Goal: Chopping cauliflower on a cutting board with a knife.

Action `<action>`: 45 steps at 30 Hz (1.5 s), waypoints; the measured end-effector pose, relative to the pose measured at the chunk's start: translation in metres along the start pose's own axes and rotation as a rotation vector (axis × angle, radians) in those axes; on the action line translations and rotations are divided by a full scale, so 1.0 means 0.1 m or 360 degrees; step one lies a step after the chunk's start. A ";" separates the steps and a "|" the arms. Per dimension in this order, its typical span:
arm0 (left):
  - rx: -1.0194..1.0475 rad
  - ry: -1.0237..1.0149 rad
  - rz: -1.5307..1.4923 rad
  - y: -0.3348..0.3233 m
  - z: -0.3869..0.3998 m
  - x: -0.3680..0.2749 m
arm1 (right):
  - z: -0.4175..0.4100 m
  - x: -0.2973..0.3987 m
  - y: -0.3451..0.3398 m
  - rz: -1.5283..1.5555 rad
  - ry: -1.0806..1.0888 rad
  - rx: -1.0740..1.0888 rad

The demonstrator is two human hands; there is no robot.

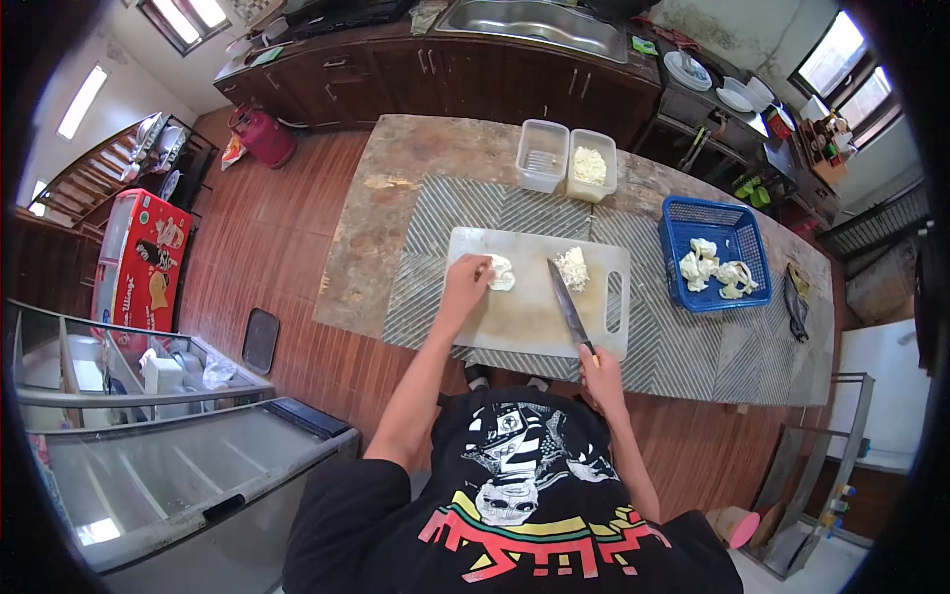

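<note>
My left hand [469,278] is at the left part of a white plastic cutting board [519,327], its fingers touching a flat white piece of food [502,273]. My right hand [603,375], near the board's lower right edge, grips a long kitchen knife [568,308] by its handle. The blade lies slanting over the board, its tip beside a small pile of finely chopped white food [573,269]. Whether the blade touches the board I cannot tell.
Beyond the board stand a plastic container [542,156] and another with chopped white food [590,165]. A blue plastic basket [672,286] with several white pieces stands at the right, a dark crumpled cloth or bag [796,304] beside it. A steel sink [534,30] lies farther off.
</note>
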State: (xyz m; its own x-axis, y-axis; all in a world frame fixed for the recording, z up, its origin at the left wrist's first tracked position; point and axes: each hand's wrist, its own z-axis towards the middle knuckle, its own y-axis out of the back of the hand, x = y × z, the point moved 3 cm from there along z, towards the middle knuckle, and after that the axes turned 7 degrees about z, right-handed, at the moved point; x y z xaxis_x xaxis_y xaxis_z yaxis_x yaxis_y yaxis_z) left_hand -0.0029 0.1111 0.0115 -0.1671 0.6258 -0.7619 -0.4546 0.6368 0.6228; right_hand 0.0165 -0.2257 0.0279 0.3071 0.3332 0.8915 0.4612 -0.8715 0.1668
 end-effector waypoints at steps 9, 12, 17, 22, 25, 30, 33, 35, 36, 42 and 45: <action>-0.0370 -0.0019 0.0230 -0.09 -0.21 -0.50 | -0.04 0.03 -0.13 -0.0293 0.0198 -0.0057; -0.0140 -0.0243 0.0123 -0.11 -0.07 -0.27 | -0.07 0.12 -0.27 -0.0455 0.0305 -0.0078; 0.0047 -0.0032 0.0004 -0.21 -0.06 -0.23 | -0.14 0.18 -0.59 -0.0681 0.0328 -0.0044; -0.0088 0.0113 -0.0056 -0.20 -0.07 -0.28 | -0.14 0.15 -0.79 -0.0858 0.0384 -0.0097; -0.0056 0.0103 -0.0063 -0.18 -0.07 -0.27 | -0.08 0.13 -0.87 -0.0952 0.0404 -0.0060; -0.0001 0.0038 0.0020 -0.18 -0.05 -0.30 | 0.16 0.21 -1.06 -0.1104 0.0358 -0.0077; -0.0012 -0.0033 0.0065 -0.18 -0.05 -0.33 | 0.40 0.25 -1.17 -0.1088 0.0445 -0.0154; -0.0025 -0.0067 0.0066 -0.19 -0.06 -0.30 | 0.49 0.31 -1.23 -0.1060 0.0406 -0.0153; -0.0060 -0.0073 0.0058 -0.20 -0.07 -0.30 | 0.48 0.31 -1.23 -0.1055 0.0400 -0.0162; -0.0124 -0.0119 0.0143 -0.16 -0.08 -0.36 | 0.07 0.08 -0.96 -0.1147 0.0349 -0.0124; -0.0142 -0.0189 0.0326 -0.11 -0.04 -0.27 | -0.27 0.03 -0.77 -0.1265 0.0248 -0.0133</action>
State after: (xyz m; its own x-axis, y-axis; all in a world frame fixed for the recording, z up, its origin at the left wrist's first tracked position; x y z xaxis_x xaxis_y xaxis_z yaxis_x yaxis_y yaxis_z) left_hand 0.0026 0.0856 0.0243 -0.1620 0.7895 -0.5920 -0.4981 0.4524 0.7398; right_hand -0.0407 -0.1678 0.0294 -0.2080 0.8151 0.5408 0.4269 -0.4218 0.7999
